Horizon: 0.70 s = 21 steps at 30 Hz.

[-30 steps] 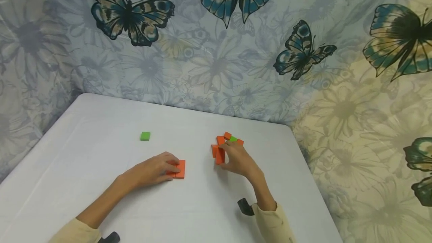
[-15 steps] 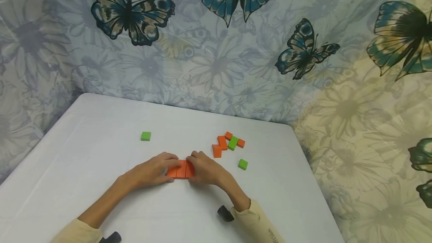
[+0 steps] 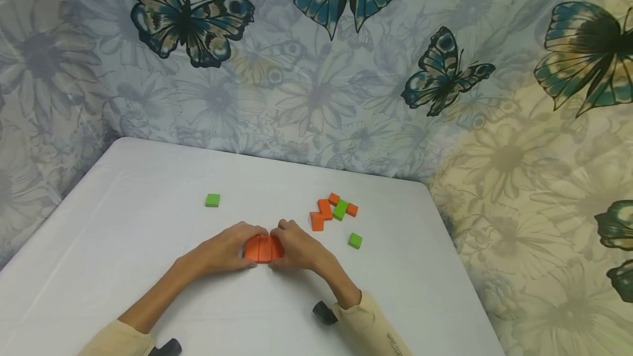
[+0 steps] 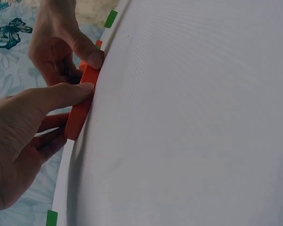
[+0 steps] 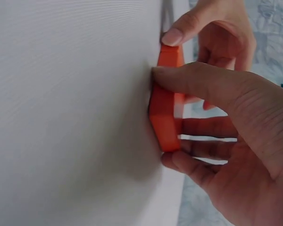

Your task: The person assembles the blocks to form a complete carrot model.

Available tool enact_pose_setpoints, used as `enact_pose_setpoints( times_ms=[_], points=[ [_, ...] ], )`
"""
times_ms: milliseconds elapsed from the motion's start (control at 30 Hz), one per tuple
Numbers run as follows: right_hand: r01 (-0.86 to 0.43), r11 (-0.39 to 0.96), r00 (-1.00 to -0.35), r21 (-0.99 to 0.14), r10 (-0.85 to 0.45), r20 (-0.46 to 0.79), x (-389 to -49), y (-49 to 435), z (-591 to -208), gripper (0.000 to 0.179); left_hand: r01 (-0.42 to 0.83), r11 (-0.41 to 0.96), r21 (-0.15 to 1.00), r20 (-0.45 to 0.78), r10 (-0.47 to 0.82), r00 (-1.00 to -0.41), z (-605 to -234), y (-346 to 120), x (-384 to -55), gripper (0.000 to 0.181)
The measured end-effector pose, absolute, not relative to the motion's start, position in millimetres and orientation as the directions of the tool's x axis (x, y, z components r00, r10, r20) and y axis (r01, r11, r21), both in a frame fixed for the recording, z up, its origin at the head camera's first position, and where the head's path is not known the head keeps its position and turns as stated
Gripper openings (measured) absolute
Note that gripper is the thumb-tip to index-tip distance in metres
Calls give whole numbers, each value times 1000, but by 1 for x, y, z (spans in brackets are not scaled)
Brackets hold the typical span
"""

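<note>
Several orange blocks [image 3: 264, 250] lie side by side in a short row on the white table. In the head view my left hand [image 3: 226, 249] grips the row's left end, thumb in front and fingers behind. From the other side my right hand [image 3: 300, 247] pinches the right end the same way. The left wrist view shows the thumb against the front face of the orange row [image 4: 81, 113]. In the right wrist view the orange row [image 5: 164, 101] shows a slanted end, and fingers hide part of its back.
A green block [image 3: 212, 200] lies back left of the hands. To the right is a loose cluster of orange blocks [image 3: 317, 221] around a green block [image 3: 340, 210]. Another green block [image 3: 355, 240] lies nearer. A butterfly-patterned cloth [image 3: 316, 98] hangs behind the table [image 3: 163, 180].
My right hand has moved left from the cluster with an orange block, which now sits against the row's right end. The left hand has stayed at the row's left end.
</note>
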State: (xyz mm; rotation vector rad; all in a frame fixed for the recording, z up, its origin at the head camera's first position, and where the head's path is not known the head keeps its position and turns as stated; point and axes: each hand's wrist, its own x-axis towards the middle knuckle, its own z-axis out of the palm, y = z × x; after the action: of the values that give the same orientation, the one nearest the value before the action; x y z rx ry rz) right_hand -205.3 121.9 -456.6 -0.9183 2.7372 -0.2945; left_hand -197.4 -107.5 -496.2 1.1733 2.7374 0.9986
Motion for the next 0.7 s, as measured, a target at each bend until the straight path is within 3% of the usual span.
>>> enact_pose_setpoints(
  times_ms=[700],
  points=[
    [-566,777,-769,-276,-618,-162,-211,120,-457,54,606,538,586,190,636,-748,-497,-111,-202,57]
  ],
)
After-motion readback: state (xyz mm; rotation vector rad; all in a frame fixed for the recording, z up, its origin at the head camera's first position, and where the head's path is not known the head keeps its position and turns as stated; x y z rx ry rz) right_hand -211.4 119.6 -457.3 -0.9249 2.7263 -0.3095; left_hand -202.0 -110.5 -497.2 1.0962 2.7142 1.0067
